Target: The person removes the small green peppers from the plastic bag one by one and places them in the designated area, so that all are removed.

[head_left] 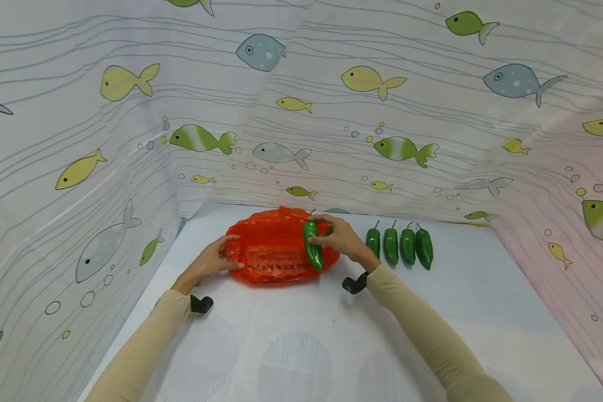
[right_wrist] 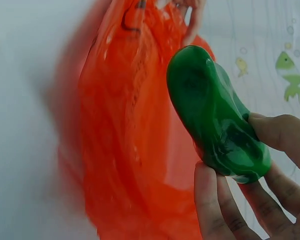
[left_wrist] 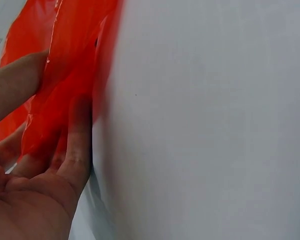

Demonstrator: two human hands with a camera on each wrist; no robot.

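Observation:
A red plastic bag (head_left: 266,240) with dark printing lies on the table, its mouth spread. At its left edge, my left hand (head_left: 208,263) holds the film; in the left wrist view some fingertips (left_wrist: 80,120) show through the red plastic. My right hand (head_left: 338,237) pinches a glossy green pepper (head_left: 312,251) between thumb and fingers, over the right part of the bag. The right wrist view has this pepper (right_wrist: 210,110) clear of the red film, its blunt end toward the bag. The bag's inside is mostly hidden.
Several more green peppers (head_left: 391,245) lie side by side in a row to the right of the bag, stems pointing away. Fish-patterned sheets (head_left: 301,128) stand behind and at both sides of the white table (head_left: 301,324).

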